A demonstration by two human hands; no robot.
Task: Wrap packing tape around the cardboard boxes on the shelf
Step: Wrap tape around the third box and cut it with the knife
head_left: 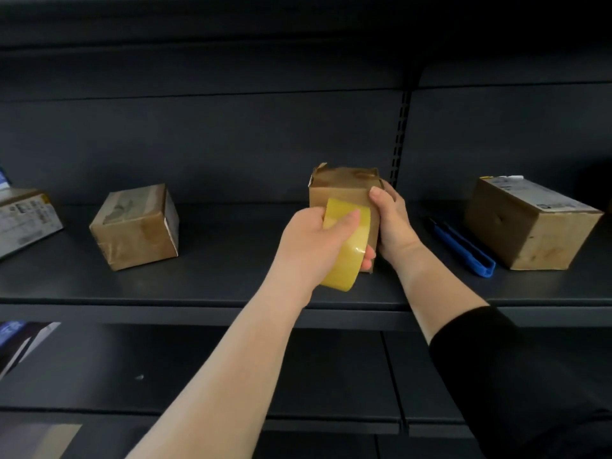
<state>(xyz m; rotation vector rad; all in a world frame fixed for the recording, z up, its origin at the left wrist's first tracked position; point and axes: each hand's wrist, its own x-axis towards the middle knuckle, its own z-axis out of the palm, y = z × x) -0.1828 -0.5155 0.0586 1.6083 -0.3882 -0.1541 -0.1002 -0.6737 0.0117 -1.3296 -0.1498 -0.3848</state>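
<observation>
A roll of yellowish tape (347, 246) is gripped in the left hand (314, 246), with the thumb laid across its outer band and the fingertips (369, 256) curled out from beneath it. The roll is pressed against the front face of the middle box (341, 190), which is stood upright on the dark shelf (231, 286). The right side of that box is clasped by the right hand (392, 220), the thumb set on the front corner near the top and the other fingers wrapped out of sight behind. A black sleeve (496, 376) is worn on the right forearm; the left forearm is bare.

Well to the left of the grip, a 2nd box (135, 226) is seen, already glossy with tape, and farther left a labelled box (26, 220) is cut off by the frame edge. Just right of the right hand, a blue cutter (463, 248) is laid on the shelf, and beyond it a 4th, longer box (530, 223) with a white label on top.
</observation>
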